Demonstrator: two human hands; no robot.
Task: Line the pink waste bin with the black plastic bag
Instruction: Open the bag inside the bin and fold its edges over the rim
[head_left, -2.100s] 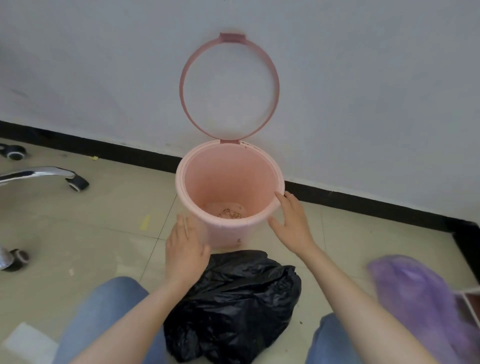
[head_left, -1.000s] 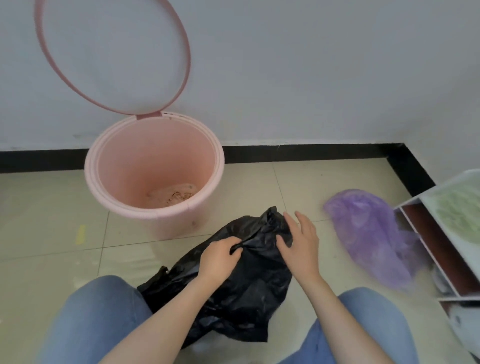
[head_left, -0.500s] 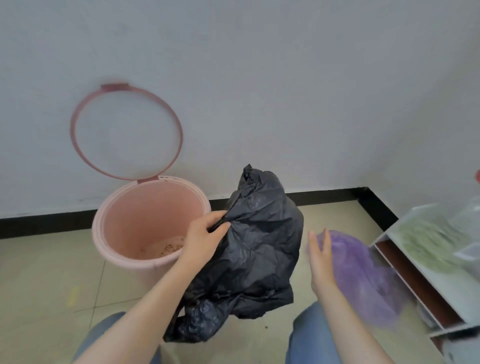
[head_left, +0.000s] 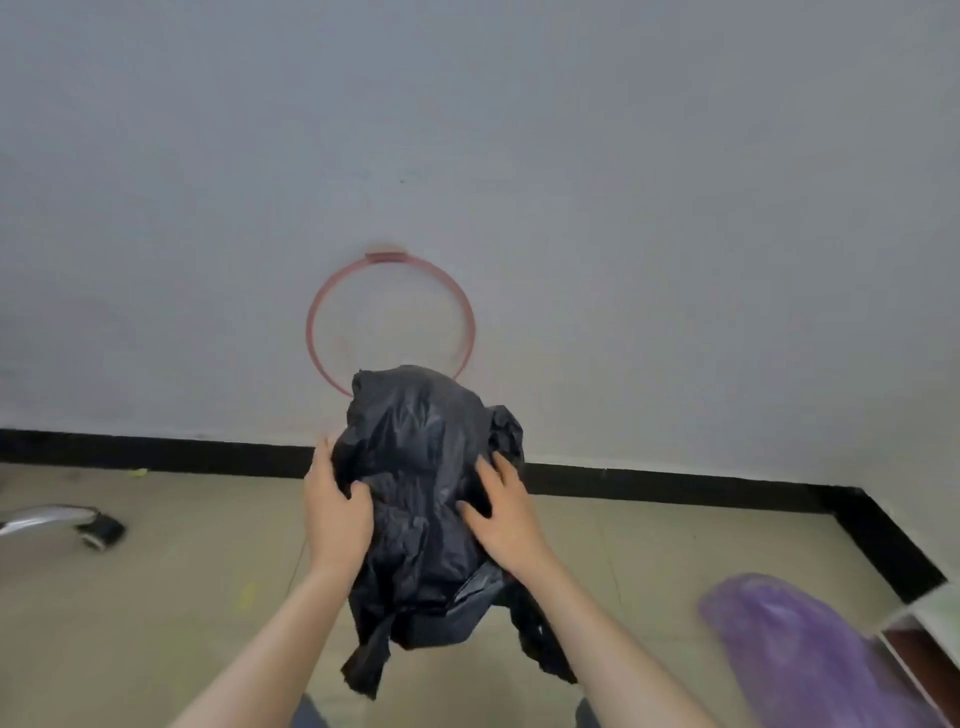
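Note:
A crumpled black plastic bag (head_left: 421, 499) hangs in front of me, held up between both hands. My left hand (head_left: 335, 512) grips its left side with the thumb pressed into the plastic. On the bag's right side, my right hand (head_left: 501, 514) has its fingers spread and pressed into the folds. The bag hides the body of the pink waste bin. Only the bin's raised pink lid ring (head_left: 390, 322) shows above the bag, leaning against the white wall.
A purple plastic bag (head_left: 810, 654) lies on the tiled floor at lower right, beside the corner of a white shelf (head_left: 930, 618). A chair leg with a black caster (head_left: 98, 532) sits at the left. A black skirting runs along the wall.
The bag has moved from beside the bin to in front of it, covering it. My right hand, free and open half a second ago, now holds the bag's right side.

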